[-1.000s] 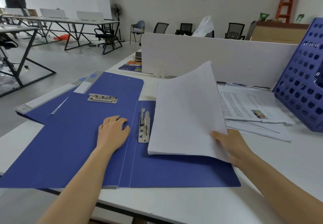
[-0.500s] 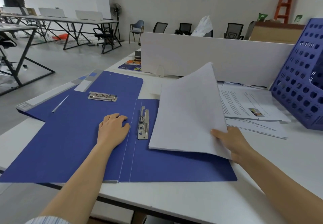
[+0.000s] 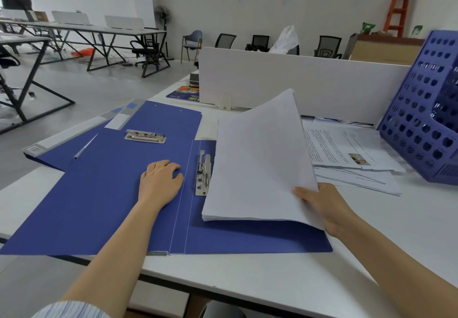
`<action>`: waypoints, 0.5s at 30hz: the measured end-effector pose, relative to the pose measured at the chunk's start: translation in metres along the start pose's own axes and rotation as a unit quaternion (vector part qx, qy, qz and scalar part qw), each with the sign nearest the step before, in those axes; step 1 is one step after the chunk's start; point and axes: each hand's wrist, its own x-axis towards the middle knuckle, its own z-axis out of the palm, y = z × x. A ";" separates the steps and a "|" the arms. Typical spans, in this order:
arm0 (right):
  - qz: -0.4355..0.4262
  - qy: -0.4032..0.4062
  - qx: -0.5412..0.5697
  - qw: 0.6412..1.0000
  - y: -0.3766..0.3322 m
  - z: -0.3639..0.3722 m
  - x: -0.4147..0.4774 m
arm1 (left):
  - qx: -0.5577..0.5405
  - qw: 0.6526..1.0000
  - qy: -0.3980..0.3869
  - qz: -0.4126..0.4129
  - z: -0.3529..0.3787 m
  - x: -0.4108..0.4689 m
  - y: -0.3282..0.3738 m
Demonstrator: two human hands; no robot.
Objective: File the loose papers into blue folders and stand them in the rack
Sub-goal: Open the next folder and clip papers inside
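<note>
An open blue folder (image 3: pixel 104 198) lies flat on the white desk, its metal clamp (image 3: pixel 204 172) raised beside the spine. My left hand (image 3: pixel 159 183) rests palm down on the folder's left leaf, fingers loosely curled. My right hand (image 3: pixel 322 208) grips the right edge of a white paper stack (image 3: pixel 260 164); the stack's lower edge sits on the folder's right leaf and its far end curls upward. More loose printed papers (image 3: pixel 347 154) lie to the right. The blue perforated rack (image 3: pixel 426 119) stands at the far right.
A second blue folder (image 3: pixel 74 141) with a grey spine lies partly under the open one, and a second clamp (image 3: pixel 145 136) shows at the far left leaf. A white divider panel (image 3: pixel 297 79) runs along the desk's back. The desk's front edge (image 3: pixel 223 290) is close to me.
The paper stack has shifted slightly left toward the clamp with my right hand. My left hand stays on the left leaf.
</note>
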 end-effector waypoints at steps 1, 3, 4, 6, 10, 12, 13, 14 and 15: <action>-0.001 -0.004 -0.002 1.000 0.001 0.001 -0.001 | -0.001 1.000 0.000 0.000 0.000 0.000 0.000; -0.006 -0.013 -0.008 1.000 0.000 0.002 -0.003 | -0.002 1.000 0.001 0.002 0.000 0.000 0.000; -0.008 -0.017 -0.011 1.000 0.000 0.002 -0.004 | -0.002 1.000 0.001 0.002 0.000 0.000 -0.001; -0.003 -0.025 -0.006 1.000 -0.002 0.002 -0.004 | 0.000 1.000 0.000 0.004 0.000 0.001 -0.001; 0.049 -0.051 0.042 0.997 -0.001 -0.002 -0.002 | -0.002 1.000 0.000 0.004 0.001 0.002 -0.002; 0.076 -0.068 0.050 0.994 0.001 -0.004 -0.002 | -0.004 1.000 0.001 0.005 0.001 0.003 -0.003; 0.083 -0.075 0.050 0.992 0.002 -0.005 -0.002 | -0.005 1.000 0.001 0.006 0.002 0.003 -0.003; 0.085 -0.079 0.050 0.992 0.002 -0.006 -0.003 | -0.006 1.000 0.001 0.006 0.002 0.003 -0.004; 0.084 -0.081 0.047 0.992 0.002 -0.006 -0.003 | -0.008 1.000 0.001 0.005 0.002 0.003 -0.004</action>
